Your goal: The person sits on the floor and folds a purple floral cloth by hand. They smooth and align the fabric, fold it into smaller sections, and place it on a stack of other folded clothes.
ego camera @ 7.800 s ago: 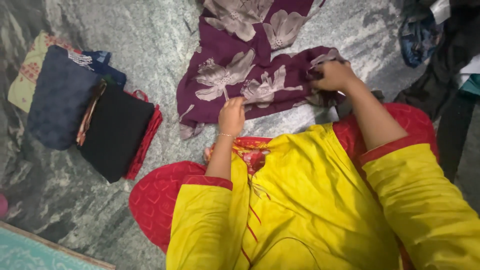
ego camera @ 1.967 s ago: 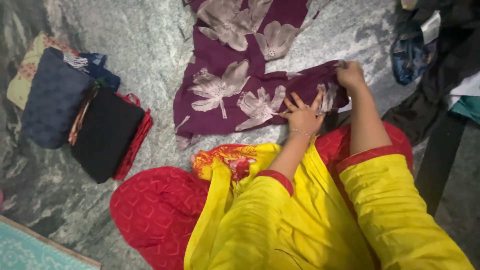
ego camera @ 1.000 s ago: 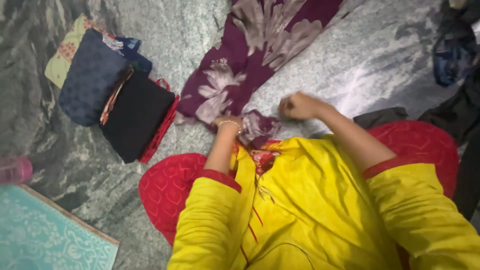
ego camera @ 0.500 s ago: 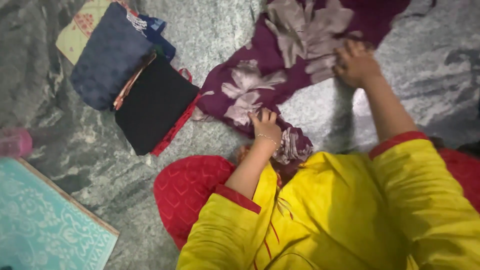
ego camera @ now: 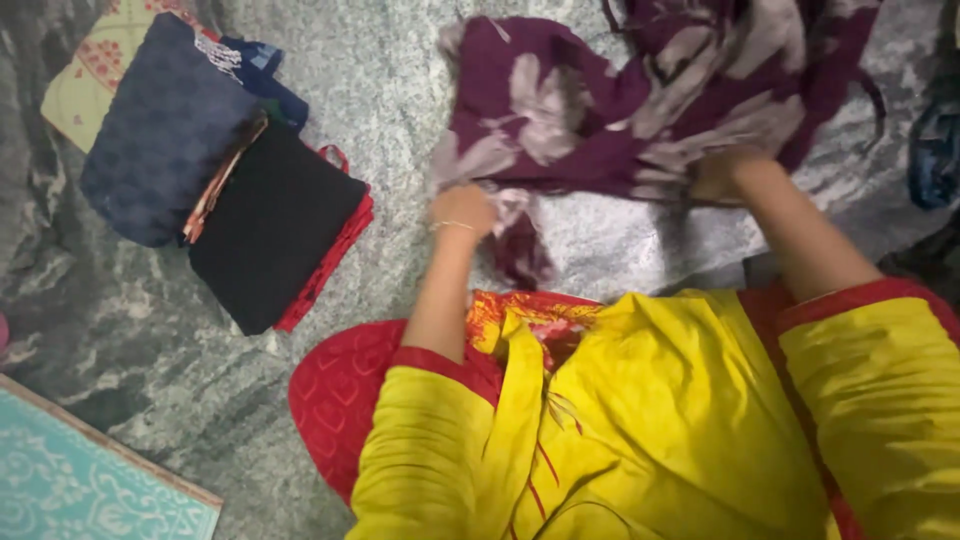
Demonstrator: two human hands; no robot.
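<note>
Head view: on the grey stone floor, the left hand and right hand have their fingers closed on the maroon floral cloth. A folded black garment lies left. Half a second earlier, the cloth lay flatter; now it is bunched.

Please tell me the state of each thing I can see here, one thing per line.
Purple floral cloth: bunched, partly lifted, gripped at two places.
Left hand: closed on the cloth's edge.
Right hand: closed on the cloth.
Black garment: folded flat, stacked on a red one.
Dark blue garment: folded.
Teal mat: lying flat.
</note>
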